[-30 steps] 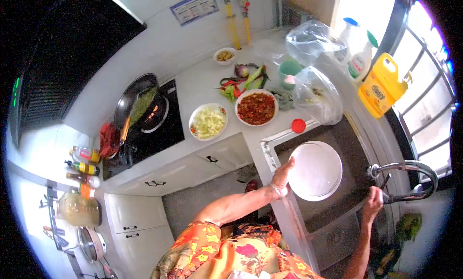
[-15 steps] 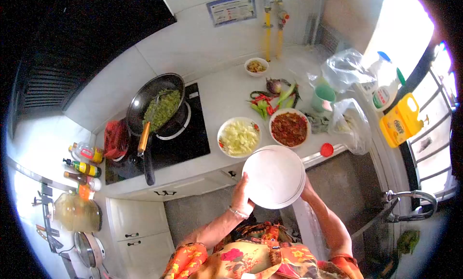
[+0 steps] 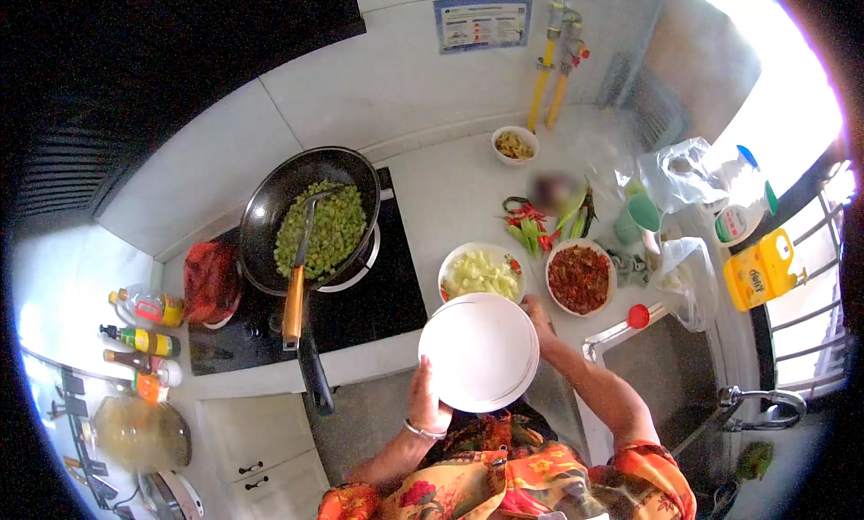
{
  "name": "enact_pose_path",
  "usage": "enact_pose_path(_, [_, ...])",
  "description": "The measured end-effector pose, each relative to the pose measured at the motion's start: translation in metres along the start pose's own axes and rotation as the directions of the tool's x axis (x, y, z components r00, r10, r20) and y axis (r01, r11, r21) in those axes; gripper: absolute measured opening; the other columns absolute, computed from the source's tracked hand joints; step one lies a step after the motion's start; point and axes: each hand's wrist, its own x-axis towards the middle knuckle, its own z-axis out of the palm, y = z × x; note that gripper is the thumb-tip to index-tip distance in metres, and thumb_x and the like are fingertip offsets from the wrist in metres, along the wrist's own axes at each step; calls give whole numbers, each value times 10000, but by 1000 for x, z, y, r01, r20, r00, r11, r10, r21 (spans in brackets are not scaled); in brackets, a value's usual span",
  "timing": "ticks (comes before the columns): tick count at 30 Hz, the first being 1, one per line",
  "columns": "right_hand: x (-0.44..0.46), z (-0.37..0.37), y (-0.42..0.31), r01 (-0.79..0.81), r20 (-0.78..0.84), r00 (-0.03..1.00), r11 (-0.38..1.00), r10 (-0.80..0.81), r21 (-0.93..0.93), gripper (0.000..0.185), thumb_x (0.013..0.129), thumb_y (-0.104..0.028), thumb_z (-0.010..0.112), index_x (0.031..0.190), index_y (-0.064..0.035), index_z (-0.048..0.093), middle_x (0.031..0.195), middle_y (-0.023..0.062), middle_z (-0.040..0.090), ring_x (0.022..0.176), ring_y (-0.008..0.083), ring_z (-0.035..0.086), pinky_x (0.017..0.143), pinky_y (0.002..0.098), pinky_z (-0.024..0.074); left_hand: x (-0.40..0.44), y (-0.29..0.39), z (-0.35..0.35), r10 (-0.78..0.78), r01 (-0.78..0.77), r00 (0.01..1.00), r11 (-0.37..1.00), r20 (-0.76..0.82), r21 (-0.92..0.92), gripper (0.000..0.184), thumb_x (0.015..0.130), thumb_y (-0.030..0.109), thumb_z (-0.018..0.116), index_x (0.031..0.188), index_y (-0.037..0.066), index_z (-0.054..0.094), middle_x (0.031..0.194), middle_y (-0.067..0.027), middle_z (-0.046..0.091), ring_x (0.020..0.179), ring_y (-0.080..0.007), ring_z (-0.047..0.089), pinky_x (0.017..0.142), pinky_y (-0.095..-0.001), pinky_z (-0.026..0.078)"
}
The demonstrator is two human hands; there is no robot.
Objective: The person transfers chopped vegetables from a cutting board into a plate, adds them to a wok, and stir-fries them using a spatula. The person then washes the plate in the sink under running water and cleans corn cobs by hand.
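Observation:
Between my two hands is a small stack of white plates (image 3: 479,352), with a second rim showing under the top one. My left hand (image 3: 429,398) grips the near left edge, thumb on the rim. On the far right edge, my right hand (image 3: 538,320) is closed round the rim, its fingers partly hidden. Just beyond the plates sits a bowl of chopped pale green vegetable (image 3: 483,273), its near edge covered by them. Right of it stands a bowl of dark red chopped food (image 3: 581,278). A wok (image 3: 261,216) holds diced green vegetable and a wooden-handled spatula (image 3: 294,304).
The wok's handle juts over the counter front from the black stove (image 3: 387,313). Peppers (image 3: 531,228), a small bowl (image 3: 515,146) and a green cup (image 3: 637,216) stand behind. At right are the sink (image 3: 661,363), tap (image 3: 765,405) and yellow jug (image 3: 760,270); bottles (image 3: 148,340) line the left.
Both hands have carried the plates left, from in front of the gap between the two bowls to in front of the pale green vegetable. My view has shifted too.

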Motion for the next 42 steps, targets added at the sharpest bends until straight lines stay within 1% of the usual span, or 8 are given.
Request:
enact_pose_path(3, [51, 14, 13, -40, 94, 995, 995, 31, 90, 378, 804, -234, 646, 1051, 4, 486, 880, 147, 588, 818, 207, 587, 724, 319, 483, 9, -1, -9, 15, -16, 999, 1000, -28, -21, 572, 904, 437, 470, 1279, 15, 377, 1249, -106, 482, 1131, -225, 479, 951, -391, 398])
enact_pose_path(5, [94, 29, 33, 459, 290, 887, 759, -360, -462, 399, 819, -220, 625, 1088, 22, 457, 842, 149, 592, 851, 239, 607, 722, 350, 494, 16, 0, -9, 34, -35, 998, 999, -44, -24, 583, 901, 441, 472, 1287, 17, 368, 1259, -109, 475, 1139, -230, 474, 954, -396, 395])
enact_pose_path(7, [108, 43, -30, -378, 187, 924, 718, 334, 584, 418, 832, -192, 601, 1143, 23, 425, 864, 154, 604, 891, 282, 613, 728, 431, 491, 19, 1, -4, 41, -45, 998, 996, -57, -72, 594, 898, 443, 476, 1303, 26, 355, 1270, -110, 469, 1154, -235, 463, 966, -402, 386])
enact_pose_path(14, [197, 56, -39, -321, 266, 947, 548, 179, 773, 386, 895, -300, 483, 1179, -42, 436, 952, 107, 620, 928, 248, 587, 662, 408, 491, 49, -20, -12, 277, -253, 953, 950, -123, 181, 593, 914, 439, 440, 1314, 16, 334, 1269, -129, 466, 1106, -245, 506, 917, -412, 432])
enact_pose_path(17, [183, 17, -59, 11, 316, 946, 985, -66, 172, 448, 894, -452, 451, 1112, -73, 549, 942, 92, 623, 742, 142, 511, 588, 290, 434, 59, -6, 9, 195, -184, 980, 961, -34, 205, 597, 924, 465, 393, 1336, 42, 303, 1268, -136, 460, 1107, -265, 505, 913, -414, 439])
enact_pose_path(24, [131, -64, -94, 227, 641, 767, 944, -22, -239, 337, 917, -347, 483, 998, -63, 646, 708, 57, 610, 575, 124, 491, 514, 297, 410, 97, -13, 27, 74, -74, 997, 996, -15, -48, 605, 905, 488, 428, 1336, 77, 320, 1301, -95, 440, 1159, -260, 461, 952, -440, 406])
enact_pose_path(33, [153, -60, -42, 659, 446, 708, 740, -548, -136, 212, 818, -145, 548, 707, 33, 520, 572, 173, 493, 515, 241, 502, 506, 379, 391, 126, -28, 35, 40, -34, 994, 998, -101, 56, 570, 914, 481, 409, 1317, 81, 362, 1286, -86, 469, 1157, -241, 472, 957, -417, 406])
enact_pose_path(42, [174, -60, -40, 523, 540, 781, 801, -315, -290, 216, 804, -206, 523, 775, -2, 588, 750, 218, 582, 750, 383, 582, 678, 445, 457, 140, -27, 34, -26, 99, 963, 960, -268, 262, 501, 952, 434, 321, 1288, 67, 375, 1252, -123, 486, 1083, -294, 533, 833, -488, 489])
